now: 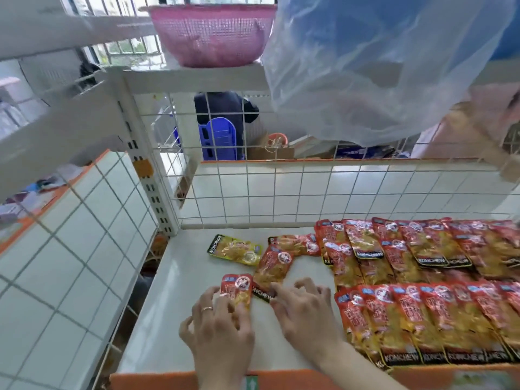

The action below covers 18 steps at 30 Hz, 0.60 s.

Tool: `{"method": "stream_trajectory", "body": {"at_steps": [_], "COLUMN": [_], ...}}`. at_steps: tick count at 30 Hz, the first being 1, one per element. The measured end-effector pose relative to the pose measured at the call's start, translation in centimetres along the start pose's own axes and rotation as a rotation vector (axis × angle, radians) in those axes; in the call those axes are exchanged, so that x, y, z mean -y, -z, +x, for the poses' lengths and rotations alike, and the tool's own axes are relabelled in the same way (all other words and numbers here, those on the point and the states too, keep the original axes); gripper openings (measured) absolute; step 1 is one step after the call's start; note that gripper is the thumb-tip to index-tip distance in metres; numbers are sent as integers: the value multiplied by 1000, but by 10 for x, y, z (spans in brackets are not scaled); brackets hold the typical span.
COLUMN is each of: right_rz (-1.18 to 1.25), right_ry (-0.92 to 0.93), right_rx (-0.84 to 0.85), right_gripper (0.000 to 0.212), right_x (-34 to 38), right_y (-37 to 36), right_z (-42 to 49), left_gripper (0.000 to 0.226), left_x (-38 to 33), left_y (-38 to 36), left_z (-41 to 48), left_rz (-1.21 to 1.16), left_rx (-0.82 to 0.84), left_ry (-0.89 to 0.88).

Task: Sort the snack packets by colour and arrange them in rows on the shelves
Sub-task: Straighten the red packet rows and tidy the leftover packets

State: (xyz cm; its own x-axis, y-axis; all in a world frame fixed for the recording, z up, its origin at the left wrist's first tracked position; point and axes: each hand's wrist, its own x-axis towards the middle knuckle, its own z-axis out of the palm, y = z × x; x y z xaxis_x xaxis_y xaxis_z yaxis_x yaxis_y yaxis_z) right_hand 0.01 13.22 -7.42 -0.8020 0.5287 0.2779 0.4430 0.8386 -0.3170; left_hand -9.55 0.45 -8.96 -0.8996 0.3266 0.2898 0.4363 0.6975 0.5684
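Two rows of red snack packets (439,325) lie overlapped on the right of the white shelf (174,305). Left of them lie loose packets: a yellow one (235,250), a red one lying sideways (295,243) and a tilted red one (271,273). My left hand (222,330) presses flat on another red packet (237,289) near the front. My right hand (304,311) rests beside it, fingertips on the lower black end of the tilted red packet.
A white wire grid (309,187) backs the shelf, an orange strip (281,378) edges its front. A pink basket (213,35) sits on the shelf above. A clear plastic bag (380,66) hangs at upper right. A second gridded shelf (70,249) stands left.
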Motion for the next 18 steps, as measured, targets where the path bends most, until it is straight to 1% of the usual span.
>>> {"method": "stream_trajectory", "body": {"at_steps": [1, 2, 3, 5, 6, 8, 10, 12, 13, 15, 18], "right_rz": [25, 59, 91, 141, 168, 186, 131, 44, 27, 71, 181], "right_ry": [0, 1, -6, -39, -67, -132, -197, -263, -299, -368, -476], "right_rx": [-11, -25, -32, -36, -30, 0, 83, 195, 243, 311, 383], "right_gripper": [25, 24, 25, 27, 25, 23, 37, 53, 57, 57, 49], "right_x": [-2, -4, -6, -9, -8, -5, 0, 4, 6, 10, 17], "right_y": [3, 6, 8, 10, 11, 14, 18, 22, 25, 28, 30], "right_z": [-4, -7, -10, -15, -16, -14, -10, -2, 1, 8, 14], "left_gripper": [6, 10, 14, 11, 10, 20, 35, 46, 50, 52, 50], "left_x": [-1, -2, -2, -1, -2, -3, -5, -8, -10, -12, -12], "left_y": [0, 3, 3, 5, 7, 6, 7, 10, 11, 13, 16], "left_z": [1, 1, 1, -2, -3, -3, 0, 4, 5, 6, 5], "left_rz": [-24, -53, -83, -110, -101, -56, 12, 86, 120, 131, 61], "left_rx": [-20, -43, -76, -133, -134, -69, 30, 131, 170, 218, 236], "left_ry": [23, 48, 41, 13, 10, 48, 125, 182, 192, 173, 104]}}
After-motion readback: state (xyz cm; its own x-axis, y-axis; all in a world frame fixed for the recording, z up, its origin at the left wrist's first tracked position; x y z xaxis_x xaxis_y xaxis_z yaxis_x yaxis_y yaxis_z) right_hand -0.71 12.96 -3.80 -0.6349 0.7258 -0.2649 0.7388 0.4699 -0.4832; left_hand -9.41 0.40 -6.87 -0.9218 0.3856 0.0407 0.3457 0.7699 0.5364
